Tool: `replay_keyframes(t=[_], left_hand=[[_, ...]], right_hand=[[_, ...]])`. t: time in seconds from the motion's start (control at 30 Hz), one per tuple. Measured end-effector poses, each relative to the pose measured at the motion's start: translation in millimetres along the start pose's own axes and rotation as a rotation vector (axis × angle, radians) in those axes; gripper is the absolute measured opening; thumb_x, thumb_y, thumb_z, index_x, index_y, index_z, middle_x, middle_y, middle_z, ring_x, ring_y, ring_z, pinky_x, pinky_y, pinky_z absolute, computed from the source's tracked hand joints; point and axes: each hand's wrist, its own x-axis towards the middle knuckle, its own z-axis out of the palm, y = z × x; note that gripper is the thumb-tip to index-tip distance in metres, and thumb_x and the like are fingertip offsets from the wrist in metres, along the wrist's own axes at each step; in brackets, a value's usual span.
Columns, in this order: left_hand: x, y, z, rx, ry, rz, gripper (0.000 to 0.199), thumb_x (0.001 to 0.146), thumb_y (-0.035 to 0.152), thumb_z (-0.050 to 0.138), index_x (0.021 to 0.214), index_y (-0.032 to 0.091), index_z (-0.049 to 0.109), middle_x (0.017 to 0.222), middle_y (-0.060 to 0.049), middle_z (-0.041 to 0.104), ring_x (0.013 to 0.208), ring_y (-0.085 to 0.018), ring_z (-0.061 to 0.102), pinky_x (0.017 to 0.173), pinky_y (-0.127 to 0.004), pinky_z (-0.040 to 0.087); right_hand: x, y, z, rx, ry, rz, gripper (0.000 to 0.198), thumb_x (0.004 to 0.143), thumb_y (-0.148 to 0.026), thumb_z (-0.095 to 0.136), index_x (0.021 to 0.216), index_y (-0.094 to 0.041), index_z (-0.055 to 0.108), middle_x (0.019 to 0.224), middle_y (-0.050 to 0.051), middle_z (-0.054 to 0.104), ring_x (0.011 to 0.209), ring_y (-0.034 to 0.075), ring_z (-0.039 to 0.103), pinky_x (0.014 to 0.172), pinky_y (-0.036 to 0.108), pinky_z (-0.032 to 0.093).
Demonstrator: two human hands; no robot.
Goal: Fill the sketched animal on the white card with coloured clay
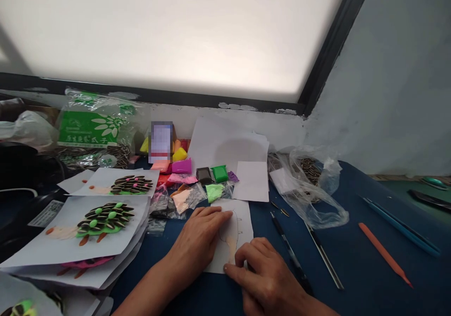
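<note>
A sheet of white paper (221, 259) with a pencil-like outline lies in front of me. Peach clay (231, 244) is spread thin over part of that drawing. My left hand (199, 236) lies across the sheet's left side, fingers stretched out and holding nothing. Over the lower right of the sheet, my right hand (262, 273) has its fingers curled, with thumb and index finger down at the end of the clay. The fingertips partly hide what lies beneath them.
Finished hedgehog pictures (105, 224) of clay and sunflower seeds are stacked at left. Behind the sheet lie clay packets (183, 165). A seed bag (93, 128) stands back left, and a plastic bag (310, 184) sits at right. Pens (287, 240), tweezers (401, 226) and an orange tool (384, 252) lie right.
</note>
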Motion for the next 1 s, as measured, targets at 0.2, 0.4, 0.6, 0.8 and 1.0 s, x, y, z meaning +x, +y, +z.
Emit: replay_keyframes(t=[0.2,0.4,0.6,0.8,1.0], left_hand=[[2,6,-9,0.045,-0.093,0.023,0.059,0.078,-0.004,0.040,0.131,0.016,0.057,0.121,-0.011,0.072,0.122,-0.028,0.060,0.099,-0.048,0.048],[-3,2,-7,0.021,0.105,0.066,0.057,0.084,-0.001,0.037,0.134,0.020,0.054,0.139,-0.011,0.059,0.126,-0.025,0.056,0.103,-0.045,0.047],[4,11,-26,0.210,0.132,-0.177,0.033,0.090,0.011,0.040,0.114,0.015,0.062,0.110,-0.015,0.067,0.104,-0.030,0.062,0.088,-0.047,0.053],[9,27,-35,0.490,-0.091,-0.355,0.020,0.091,0.031,0.053,0.081,0.017,0.062,0.085,-0.010,0.062,0.082,-0.029,0.061,0.074,-0.043,0.051],[6,26,-20,0.373,-0.051,-0.283,0.013,0.088,0.024,0.054,0.092,0.018,0.066,0.099,-0.010,0.063,0.094,-0.029,0.059,0.085,-0.045,0.049]], right_hand=[[1,-1,-7,0.020,0.100,0.154,0.029,0.083,-0.002,0.042,0.103,-0.016,0.058,0.091,0.009,0.058,0.079,0.021,0.053,0.071,0.034,0.042],[3,0,-9,0.070,0.112,0.253,0.012,0.090,-0.008,0.047,0.089,-0.020,0.048,0.081,0.003,0.058,0.072,0.018,0.054,0.066,0.030,0.040],[9,10,-19,0.071,0.047,0.279,0.019,0.094,-0.013,0.055,0.077,-0.020,0.052,0.074,0.000,0.061,0.069,0.016,0.056,0.067,0.030,0.037],[11,17,-25,-0.189,-0.221,0.347,0.018,0.087,-0.002,0.054,0.081,-0.018,0.062,0.084,0.004,0.064,0.074,0.019,0.056,0.070,0.031,0.040],[8,-1,-24,-0.239,-0.341,0.295,0.020,0.074,0.002,0.054,0.079,-0.017,0.059,0.080,0.007,0.065,0.069,0.020,0.056,0.064,0.032,0.040]])
